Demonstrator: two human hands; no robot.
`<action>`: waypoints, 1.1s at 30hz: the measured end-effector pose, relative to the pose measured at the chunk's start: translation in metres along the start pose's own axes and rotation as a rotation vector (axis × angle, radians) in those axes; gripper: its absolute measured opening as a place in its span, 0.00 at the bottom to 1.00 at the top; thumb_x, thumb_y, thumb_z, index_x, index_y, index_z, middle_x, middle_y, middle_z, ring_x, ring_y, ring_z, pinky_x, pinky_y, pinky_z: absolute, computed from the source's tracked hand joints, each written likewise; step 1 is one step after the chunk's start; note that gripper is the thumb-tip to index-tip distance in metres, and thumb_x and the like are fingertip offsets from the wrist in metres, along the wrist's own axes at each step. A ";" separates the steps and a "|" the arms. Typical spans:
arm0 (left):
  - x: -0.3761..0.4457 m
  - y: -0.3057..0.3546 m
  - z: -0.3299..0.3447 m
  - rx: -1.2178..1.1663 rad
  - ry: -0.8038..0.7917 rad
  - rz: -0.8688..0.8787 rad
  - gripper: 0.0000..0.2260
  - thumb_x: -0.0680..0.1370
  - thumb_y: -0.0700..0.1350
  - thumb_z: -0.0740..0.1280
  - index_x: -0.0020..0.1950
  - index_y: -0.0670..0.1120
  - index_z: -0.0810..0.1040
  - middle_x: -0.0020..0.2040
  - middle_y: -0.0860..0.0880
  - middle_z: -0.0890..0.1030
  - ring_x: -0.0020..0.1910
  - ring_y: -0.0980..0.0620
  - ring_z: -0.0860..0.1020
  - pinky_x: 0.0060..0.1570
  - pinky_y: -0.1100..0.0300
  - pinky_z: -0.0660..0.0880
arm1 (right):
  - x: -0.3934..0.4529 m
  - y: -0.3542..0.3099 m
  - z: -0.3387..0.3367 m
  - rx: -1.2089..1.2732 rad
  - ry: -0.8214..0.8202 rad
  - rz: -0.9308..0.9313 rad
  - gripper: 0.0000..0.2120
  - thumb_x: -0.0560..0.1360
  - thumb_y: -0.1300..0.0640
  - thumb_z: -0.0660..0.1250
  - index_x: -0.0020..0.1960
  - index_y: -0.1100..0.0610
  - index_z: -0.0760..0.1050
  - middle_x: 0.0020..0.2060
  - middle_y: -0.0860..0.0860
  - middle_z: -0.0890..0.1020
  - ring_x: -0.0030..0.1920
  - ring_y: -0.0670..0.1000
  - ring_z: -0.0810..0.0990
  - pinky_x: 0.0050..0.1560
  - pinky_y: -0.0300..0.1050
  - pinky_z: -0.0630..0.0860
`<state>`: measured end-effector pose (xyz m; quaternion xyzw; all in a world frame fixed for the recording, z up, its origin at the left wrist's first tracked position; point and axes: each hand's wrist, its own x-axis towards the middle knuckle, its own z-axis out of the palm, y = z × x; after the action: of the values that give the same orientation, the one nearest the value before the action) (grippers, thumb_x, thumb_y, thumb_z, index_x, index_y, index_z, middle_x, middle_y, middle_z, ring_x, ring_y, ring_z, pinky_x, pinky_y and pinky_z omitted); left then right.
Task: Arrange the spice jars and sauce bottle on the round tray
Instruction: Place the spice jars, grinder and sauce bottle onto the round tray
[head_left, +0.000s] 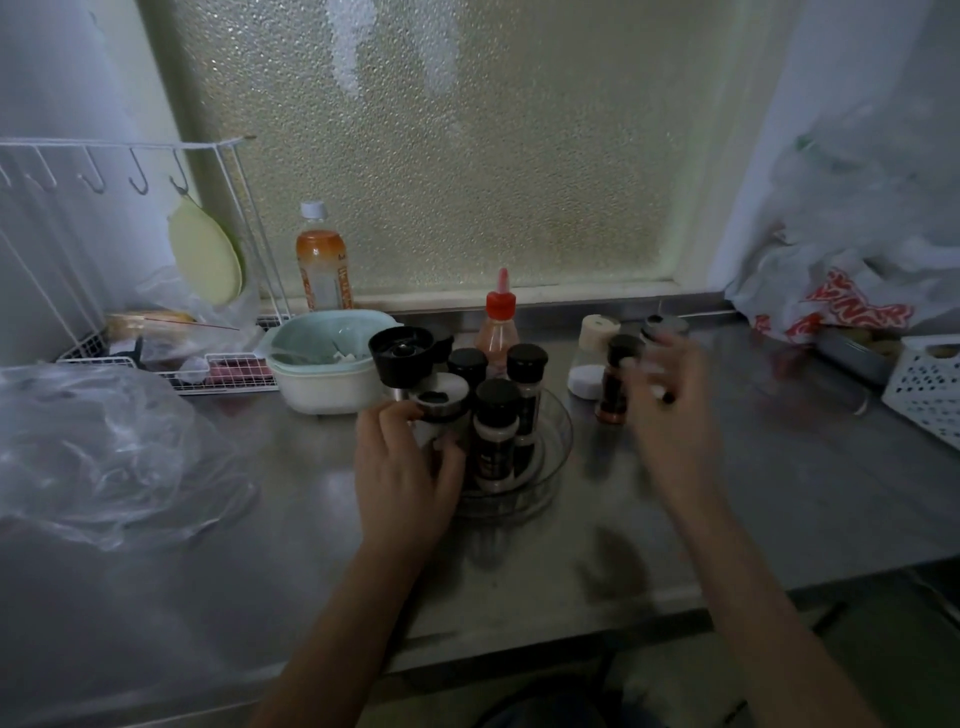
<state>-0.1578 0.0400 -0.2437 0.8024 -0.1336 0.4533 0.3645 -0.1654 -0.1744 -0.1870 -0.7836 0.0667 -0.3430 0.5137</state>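
The dark-capped jar (615, 379) stands upright on the bench (727, 467), just right of the round tray (550, 467) and directly ahead of the right hand (670, 410), which is far nearer it than the left; that hand is blurred, fingers spread, and whether it grips anything I cannot tell; the left hand (405, 462) is closed around a white-lidded jar (439, 410) at the tray's left edge; inside the clear tray stand three black-capped jars (496, 431), a grinder (402, 353) and the red-capped sauce bottle (498, 332) behind; two pale jars (595, 353) wait beyond on the bench.
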 end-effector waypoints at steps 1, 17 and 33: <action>0.000 -0.002 0.000 -0.009 0.004 -0.019 0.09 0.72 0.42 0.59 0.51 0.43 0.66 0.47 0.38 0.72 0.46 0.47 0.68 0.45 0.63 0.64 | 0.015 0.011 -0.010 -0.047 0.101 0.051 0.21 0.75 0.56 0.65 0.66 0.54 0.66 0.57 0.46 0.77 0.58 0.51 0.76 0.56 0.37 0.73; 0.002 -0.009 0.005 -0.060 0.012 -0.332 0.14 0.68 0.25 0.60 0.49 0.37 0.68 0.46 0.45 0.68 0.44 0.54 0.64 0.40 0.66 0.60 | -0.040 -0.017 0.022 0.000 -0.287 -0.078 0.16 0.73 0.57 0.69 0.57 0.48 0.68 0.49 0.41 0.77 0.49 0.41 0.79 0.50 0.34 0.77; 0.002 0.002 -0.003 -0.097 0.201 -0.121 0.08 0.70 0.35 0.57 0.48 0.43 0.67 0.44 0.40 0.71 0.43 0.46 0.69 0.43 0.61 0.65 | 0.073 0.035 -0.001 -0.299 -0.230 0.105 0.30 0.68 0.52 0.74 0.65 0.58 0.65 0.59 0.58 0.76 0.59 0.59 0.76 0.58 0.55 0.74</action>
<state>-0.1597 0.0404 -0.2402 0.7407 -0.0694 0.5017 0.4414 -0.1020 -0.2245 -0.1821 -0.8806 0.0986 -0.2101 0.4131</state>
